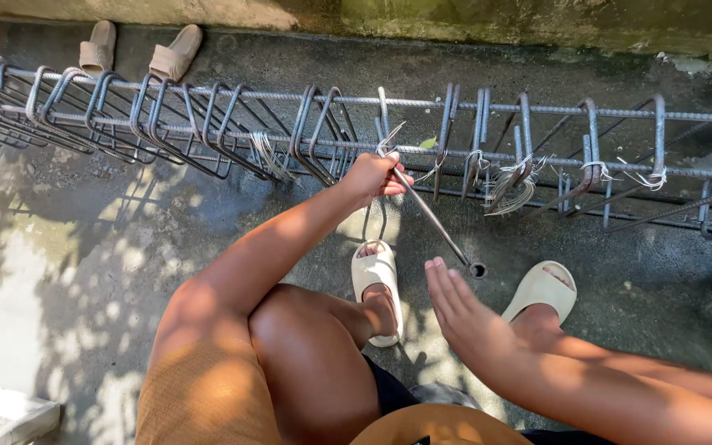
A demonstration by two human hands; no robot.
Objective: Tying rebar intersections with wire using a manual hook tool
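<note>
A grey concrete floor [208, 49] fills most of the view, sunlit at the left and open and bare between the person's knees and the steel. Across it, just beyond the fingers of the left hand, runs a long rebar cage [537, 115] of horizontal bars threaded through bent stirrups, with pale tie wire [511, 188] bunched at several joints right of those fingers. Its near edge lies level with the left fingers; its far edge sits close to a wall base.

The left hand [372, 175] is closed around the upper end of a thin metal hook tool [434, 222], fingers curled tight at a cage bar. The tool slants down and right from those fingers to a small ring end [477, 269], which sits just beyond the right fingertips [438, 268]. The right hand [463, 309] is flat and open, fingers straight and together, holding nothing; whether a fingertip touches the ring is hard to tell.

Two cream slippers [377, 276] on the person's feet flank the right fingers. Another pair of tan slippers [175, 51] lies far beyond the left fingers, past the cage.
</note>
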